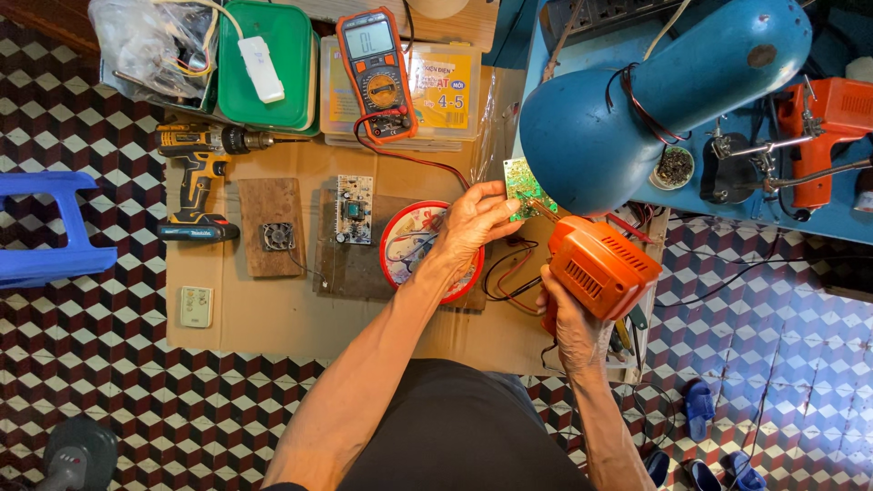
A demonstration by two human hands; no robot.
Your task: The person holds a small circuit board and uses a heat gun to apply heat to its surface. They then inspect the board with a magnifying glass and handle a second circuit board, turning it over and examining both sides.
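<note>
Left hand: I see my left hand reaching out over the cardboard sheet, fingers curled narrow and pinching the near edge of the green circuit board.
Green circuit board: it's held up off the cardboard, tilted, sticking out past the fingertips and right under the mouth of the blue lamp shade; its far side is hidden by the shade.
Right hand: my right hand is wrapped tight round the grip of the orange soldering gun, on the near side of the lamp shade.
Orange soldering gun: the vented body sits above my fist, just below the lamp shade, nose toward the board; the tip I cannot make out.
Board versus grips: the board lies beyond and just left of the gun, the two hands close but apart.
Red-rimmed round dish: directly under my left wrist, wires lying in it, left of the lamp shade.
Red and black leads: looping on the cardboard between the dish and the gun.
Second circuit board: flat on a dark panel, further left of the lamp shade, beyond the dish.
Orange multimeter: at the far edge, left of the lamp shade, lying on a clear plastic box.
Cordless drill: well left of the lamp shade, lying at the cardboard's edge.
</note>
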